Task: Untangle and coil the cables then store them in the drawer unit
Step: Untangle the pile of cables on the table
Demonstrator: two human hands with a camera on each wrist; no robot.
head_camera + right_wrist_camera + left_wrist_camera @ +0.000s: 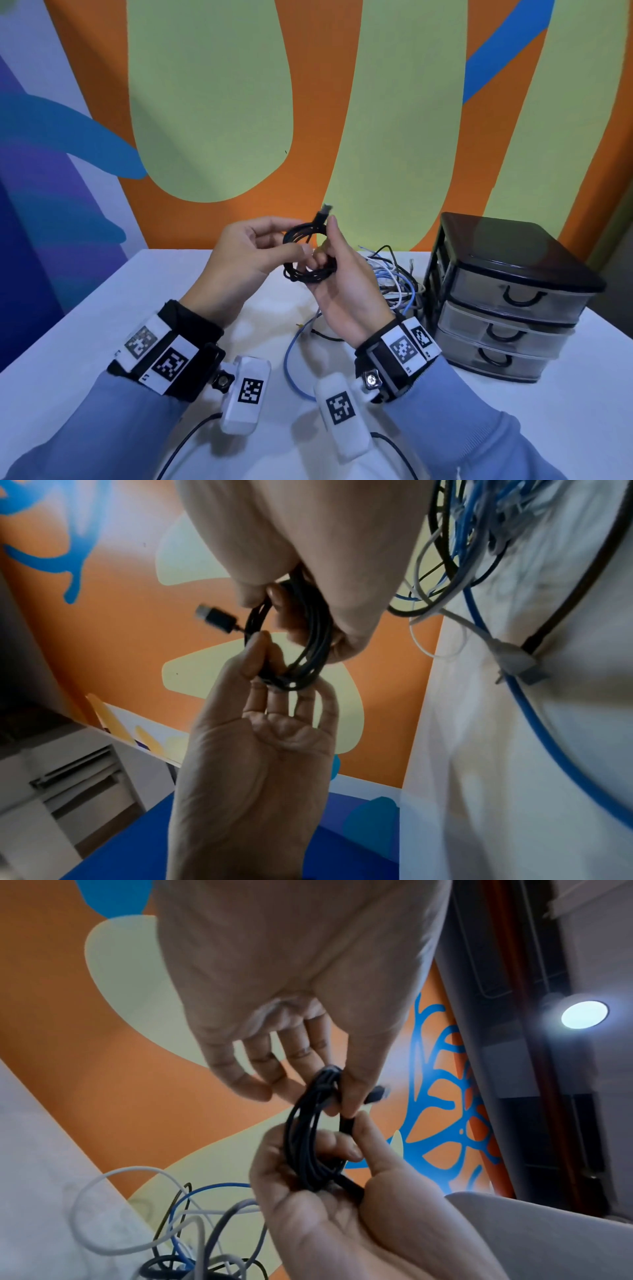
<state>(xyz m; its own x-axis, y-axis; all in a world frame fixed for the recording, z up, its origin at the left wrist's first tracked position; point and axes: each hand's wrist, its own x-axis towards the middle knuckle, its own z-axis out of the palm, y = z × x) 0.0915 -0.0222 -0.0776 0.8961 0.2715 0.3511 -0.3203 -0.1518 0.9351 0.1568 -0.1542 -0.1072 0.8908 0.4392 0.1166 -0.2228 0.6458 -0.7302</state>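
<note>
White is the tabletop (102, 325) under your arms, and it is the biggest thing here. Behind it stands a wall (205, 102) painted orange, pale green and blue.

To the right of your grip sits the black drawer unit (507, 298). It has three see-through drawers with black handles, and all three are pushed in.

Just beyond your right hand (346, 291), between your grip and the drawer unit, lies the tangled pile of cables (394, 277). It has blue, white, grey and black wires all mixed up. One blue cable (291, 359) trails out of the pile and curves on the tabletop below your grip, toward you.

Your left hand (246, 260) and your right hand are both lifted above the tabletop, close together. Between them you hold the black cable (308, 253), wound into a small round coil. Your right hand has its fingers curled through the coil and grips it from the lower side. Your left hand pinches the other side of the coil with thumb and fingers.

Smallest of all is the plug (323, 213) at the end of the black cable. It sticks up out of the top of your grip, just above your right thumb.
</note>
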